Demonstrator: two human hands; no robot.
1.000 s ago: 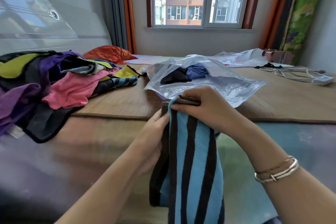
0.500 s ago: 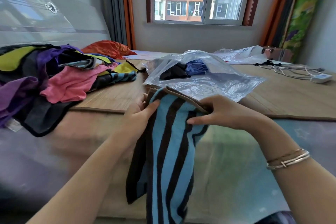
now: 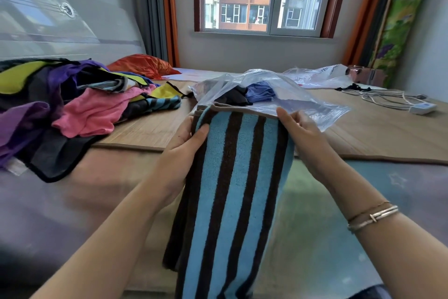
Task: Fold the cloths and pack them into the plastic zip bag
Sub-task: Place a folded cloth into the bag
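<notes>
A blue cloth with dark brown stripes (image 3: 232, 177) hangs lengthwise in front of me, its top edge held level. My left hand (image 3: 186, 143) grips its top left corner, thumb on the front. My right hand (image 3: 300, 133) holds the top right edge, thumb over the front and fingers behind. Just beyond lies the clear plastic zip bag (image 3: 291, 102) on the mat, with a black cloth (image 3: 232, 97) and a blue cloth (image 3: 260, 93) inside. A heap of unfolded cloths (image 3: 80, 102), pink, purple, yellow and black, lies at the left.
A woven mat (image 3: 378, 133) covers the bed. An orange pillow (image 3: 143, 66) lies at the back left. More clear plastic bags (image 3: 322, 75) sit behind the zip bag. White cables and a power strip (image 3: 412, 104) lie at the right. A window is ahead.
My hands have moved apart along the top edge, spreading the striped cloth from a bunched strip to its full width. The cloth's top has risen slightly toward the zip bag.
</notes>
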